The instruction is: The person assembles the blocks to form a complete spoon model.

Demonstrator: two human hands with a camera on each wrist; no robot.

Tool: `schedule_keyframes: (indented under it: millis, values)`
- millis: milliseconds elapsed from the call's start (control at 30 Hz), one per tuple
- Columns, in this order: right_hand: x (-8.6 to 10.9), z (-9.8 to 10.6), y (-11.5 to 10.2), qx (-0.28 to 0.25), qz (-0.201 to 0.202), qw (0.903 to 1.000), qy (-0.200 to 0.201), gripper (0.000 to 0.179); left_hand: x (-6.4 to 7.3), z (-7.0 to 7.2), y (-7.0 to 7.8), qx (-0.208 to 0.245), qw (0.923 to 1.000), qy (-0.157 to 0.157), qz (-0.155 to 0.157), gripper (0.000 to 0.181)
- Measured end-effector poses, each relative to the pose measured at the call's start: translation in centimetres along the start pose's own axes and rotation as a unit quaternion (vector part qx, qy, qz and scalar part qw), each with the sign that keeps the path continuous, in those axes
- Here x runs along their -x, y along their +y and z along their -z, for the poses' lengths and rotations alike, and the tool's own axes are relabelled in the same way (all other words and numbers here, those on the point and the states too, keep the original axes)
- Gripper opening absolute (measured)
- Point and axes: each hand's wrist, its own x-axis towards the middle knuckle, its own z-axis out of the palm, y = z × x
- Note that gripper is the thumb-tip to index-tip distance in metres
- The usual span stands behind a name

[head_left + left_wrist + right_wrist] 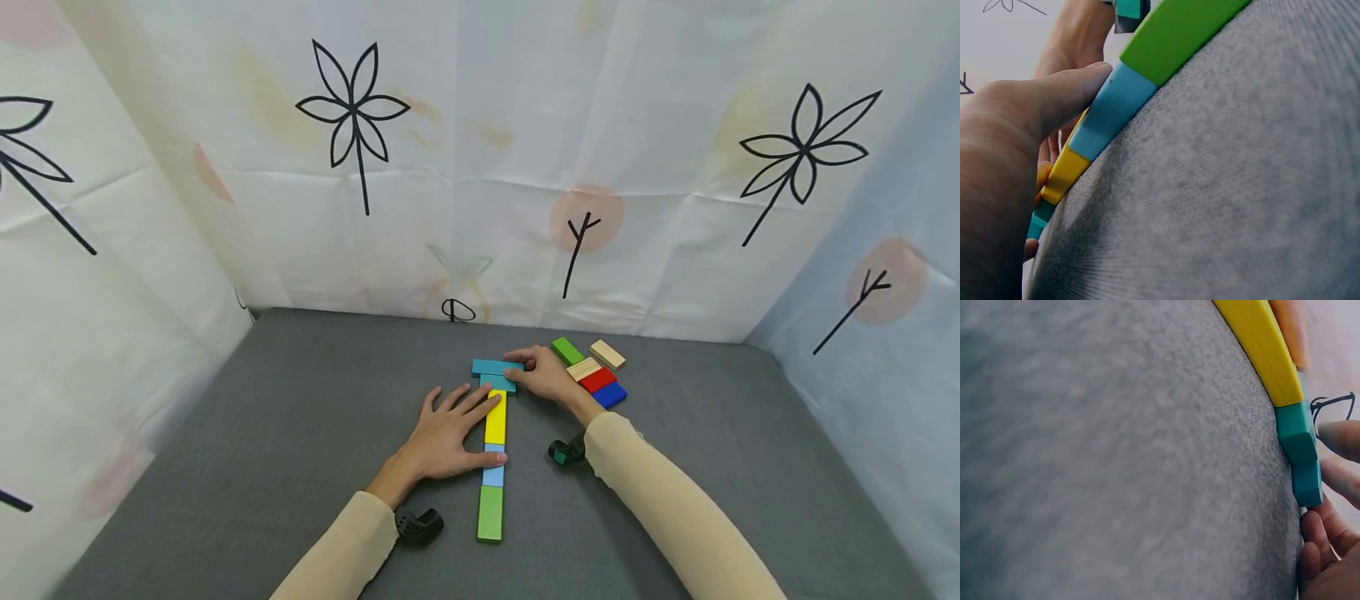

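A line of flat wooden blocks runs away from me: a green block (490,514) nearest, then a light blue block (492,476), a yellow block (496,421) and a short teal block (493,383). Across the far end lies another teal block (491,367). My left hand (442,437) spreads its fingers over the line, the thumb on the light blue block and fingertips on the yellow and short teal blocks. At the crosswise block's right end, my right hand (551,377) pinches it between index finger and thumb. In the right wrist view, its other fingers (1314,534) curl beside that end.
Right of my right hand lie loose blocks: a green one (567,350), a plain wood one (607,355), another plain one (583,369), a red one (597,380) and a blue one (609,395). Patterned cloth walls (465,167) stand around the grey table (337,375).
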Motion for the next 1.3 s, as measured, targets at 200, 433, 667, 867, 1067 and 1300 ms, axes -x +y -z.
schedule_keyframes:
  millis: [200, 433, 667, 867, 1067, 1300]
  values:
    - [2.2, 1.0, 0.5, 0.009, 0.044, 0.9977, 0.05, 0.045, 0.0, -0.1, 0.0, 0.0, 1.0, -0.002, 0.004, 0.093]
    - [6.0, 3.3, 1.9, 0.048, 0.03, 0.9858, 0.158, 0.053, 0.2, 0.0, 0.0, -0.001, 1.0, 0.006, -0.001, 0.093]
    - [9.8, 4.6, 3.9, 0.09, -0.129, 0.9637, 0.216, 0.079, 0.2, 0.0, 0.1, -0.002, 1.0, 0.005, -0.002, 0.093]
    - [11.2, 5.1, 4.2, 0.101, -0.155, 0.9609, 0.206, 0.074, 0.3, 0.2, 0.3, -0.001, 0.9999, 0.011, -0.01, 0.092]
    - [10.0, 5.6, 2.2, 0.1, -0.127, 0.9661, 0.201, 0.073, 0.2, 0.2, 0.3, -0.002, 1.0, 0.003, -0.006, 0.093]
    - [5.0, 4.7, 0.2, 0.014, -0.038, 0.9932, 0.109, 0.067, 0.3, 0.2, 0.4, -0.002, 1.0, 0.004, 0.0, 0.093]
